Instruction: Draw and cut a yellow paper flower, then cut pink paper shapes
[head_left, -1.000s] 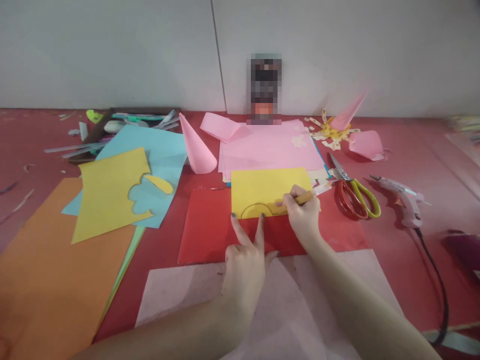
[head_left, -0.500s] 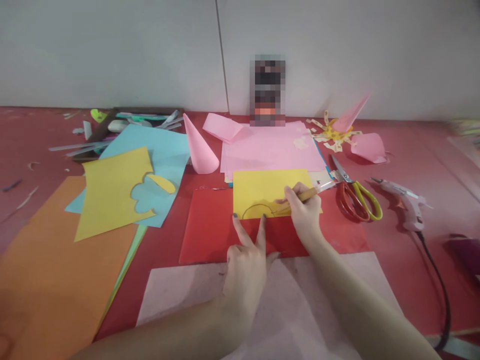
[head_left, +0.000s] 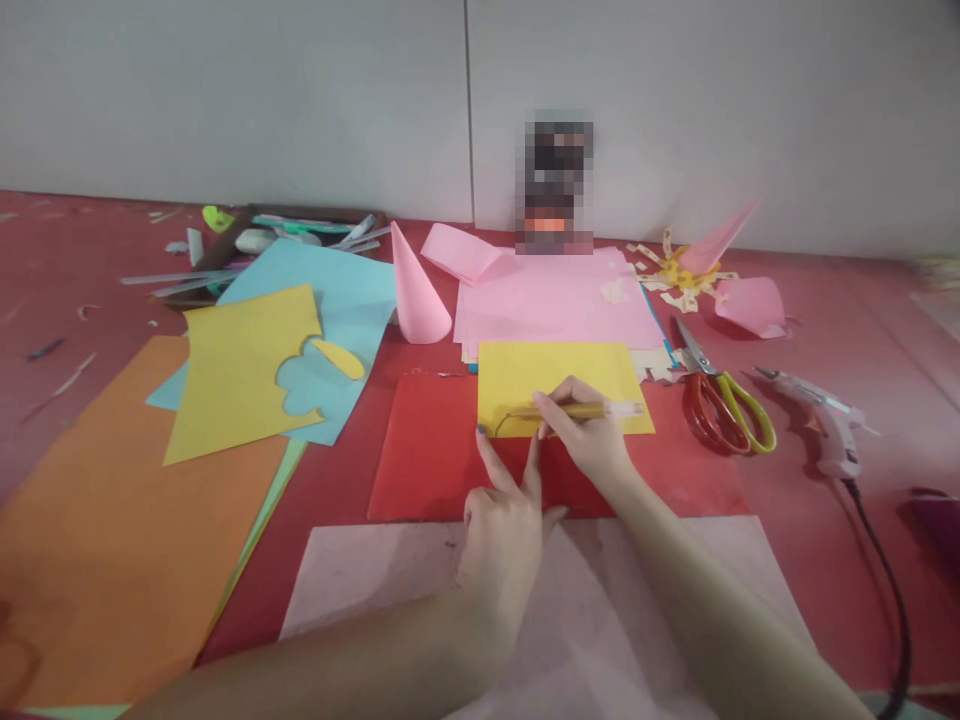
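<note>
A person's right hand (head_left: 589,440) closes around a pen (head_left: 589,410), its tip at a curved line on a yellow sheet (head_left: 514,370), while the left hand (head_left: 501,530), otherwise holding nothing, spreads two fingers in a V against the sheet's near edge. The sheet lies at 12 to 1 o'clock from the left hand and reaches beneath the right, extending toward 11 o'clock from it, atop a red sheet (head_left: 427,445). From the yellow sheet, pink sheets (head_left: 547,300) sit at 12 o'clock, scissors (head_left: 721,400) at 3 o'clock, a notched yellow piece (head_left: 240,365) at 9 and a pink cone (head_left: 420,300) at 10.
</note>
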